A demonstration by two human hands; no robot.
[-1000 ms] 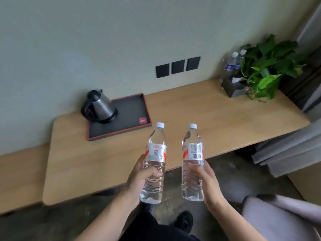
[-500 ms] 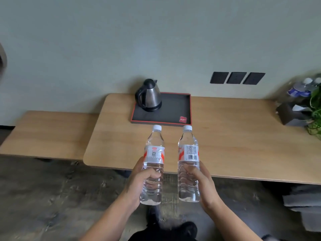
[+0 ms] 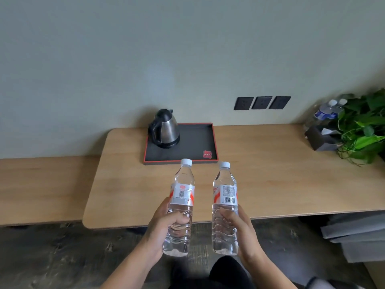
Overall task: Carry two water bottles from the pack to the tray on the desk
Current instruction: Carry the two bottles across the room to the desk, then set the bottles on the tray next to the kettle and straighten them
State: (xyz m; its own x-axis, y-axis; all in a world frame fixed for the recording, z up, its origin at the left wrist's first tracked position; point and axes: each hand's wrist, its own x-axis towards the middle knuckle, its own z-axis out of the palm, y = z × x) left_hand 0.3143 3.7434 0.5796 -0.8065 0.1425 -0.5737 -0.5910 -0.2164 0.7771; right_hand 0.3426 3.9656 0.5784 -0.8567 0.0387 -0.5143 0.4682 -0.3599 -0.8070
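- The left hand is wrapping its fingers tight around the ribbed lower half of the left water bottle, clear plastic, white-capped, upright.
- The right hand is clasping the right water bottle the same way; the two bottles are standing apart, side by side.
- Both are hanging over the near rounded edge of the desk, smooth pale wood, short of the tray.
- The tray, flat black with a red rim, is lying beyond the bottles; its right half is showing bare.
- A brushed-steel kettle is sitting on the tray's left rear.
- Right of the tray, a leafy plant is crowding the desk's far corner.
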